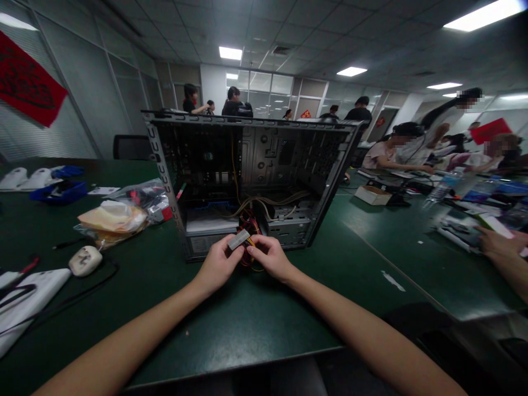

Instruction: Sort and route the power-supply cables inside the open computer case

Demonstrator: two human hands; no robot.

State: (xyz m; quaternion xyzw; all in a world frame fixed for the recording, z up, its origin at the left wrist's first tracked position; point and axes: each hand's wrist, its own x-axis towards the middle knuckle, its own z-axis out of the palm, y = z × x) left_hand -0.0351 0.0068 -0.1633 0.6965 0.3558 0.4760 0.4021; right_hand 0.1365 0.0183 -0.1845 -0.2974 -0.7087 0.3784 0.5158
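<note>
I have a flat, pale connector [238,240] pinched between the thumb and fingers of my left hand [220,258], while my right hand [270,256] is closed, thumb against forefinger, on the yellow wires [250,240] where they leave it. Taking the connector as the middle of my clock, with 12 straight away from me, the open side of the computer case [264,159] fills the arc from 11 to 1, and the connector sits just in front of its lower rim. I judge the step in hand to be handling this plug and its leads; which way its contacts face I cannot tell. Moving it from here calls for a light grip, a turn by the fingertips and some slack, since the tangled red cables [249,223] crowd just past my hands and could snag. The case's metal edges need watching: its left upright stands at 10 and its right one at 2, and a labelled metal box [211,225] narrows the lower opening at 11. My elbows have their room between 4 and 7, where the green table [231,324] runs to its near edge. Reaching wide to 9 would meet a white plug [85,260] and, at 10, a plastic bag [111,217]; well apart at 3 is a co-worker's hand [501,242].
</note>
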